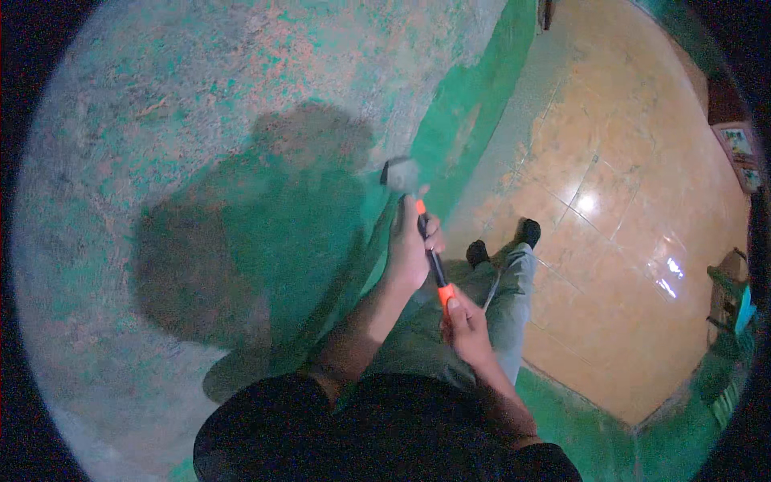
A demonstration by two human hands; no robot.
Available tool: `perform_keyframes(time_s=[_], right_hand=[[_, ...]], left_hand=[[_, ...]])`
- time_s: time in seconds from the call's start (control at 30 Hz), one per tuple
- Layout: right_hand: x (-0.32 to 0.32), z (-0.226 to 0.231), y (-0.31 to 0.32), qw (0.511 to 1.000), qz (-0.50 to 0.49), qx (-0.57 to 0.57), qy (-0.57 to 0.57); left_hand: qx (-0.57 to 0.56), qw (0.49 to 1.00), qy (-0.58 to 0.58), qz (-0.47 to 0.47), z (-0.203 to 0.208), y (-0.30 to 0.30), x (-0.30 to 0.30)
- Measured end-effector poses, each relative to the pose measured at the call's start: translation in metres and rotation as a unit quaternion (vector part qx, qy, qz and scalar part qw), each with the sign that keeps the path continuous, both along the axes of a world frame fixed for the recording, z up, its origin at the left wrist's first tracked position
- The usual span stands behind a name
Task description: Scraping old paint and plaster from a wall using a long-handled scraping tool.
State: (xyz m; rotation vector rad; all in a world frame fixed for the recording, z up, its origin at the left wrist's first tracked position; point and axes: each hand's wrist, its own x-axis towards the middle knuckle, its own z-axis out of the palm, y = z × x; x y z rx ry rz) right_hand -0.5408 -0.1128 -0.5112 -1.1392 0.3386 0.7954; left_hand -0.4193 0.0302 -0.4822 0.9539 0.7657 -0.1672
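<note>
A long-handled scraper (436,269) with a black shaft, orange parts and a pale, blurred head slants up toward the wall (321,209). Around its shaft, close below the head, my left hand (409,249) is closed. Lower down, my right hand (470,329) grips the orange end of the handle. The head is at the wall's lower green part; whether its edge touches cannot be told. Above, the wall is patchy, with grey and pinkish areas among scraps of green paint.
Dust lies along the wall's foot on the shiny tan tiled floor (610,265). My feet in dark socks (528,233) stand on the tiles. At the far right are a chair (727,293) with a turquoise item and framed pictures (740,153). My shadow falls across the wall.
</note>
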Motion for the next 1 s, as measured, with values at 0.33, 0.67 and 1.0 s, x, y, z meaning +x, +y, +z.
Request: perform_keyframes(time_s=[0.33, 0.67, 1.0], right_hand=[[0.013, -0.002, -0.008, 0.999, 0.027, -0.01, -0.019], [0.03, 0.005, -0.01, 1.0, 0.02, -0.005, -0.022], [0.041, 0.009, -0.013, 0.999, 0.038, 0.017, -0.022]], left_hand=[[0.006, 1.0, 0.01, 0.017, -0.009, -0.005, 0.009], [-0.028, 0.999, -0.01, 0.021, -0.01, -0.004, 0.019], [-0.01, 0.999, -0.038, 0.005, 0.0, -0.007, 0.024]])
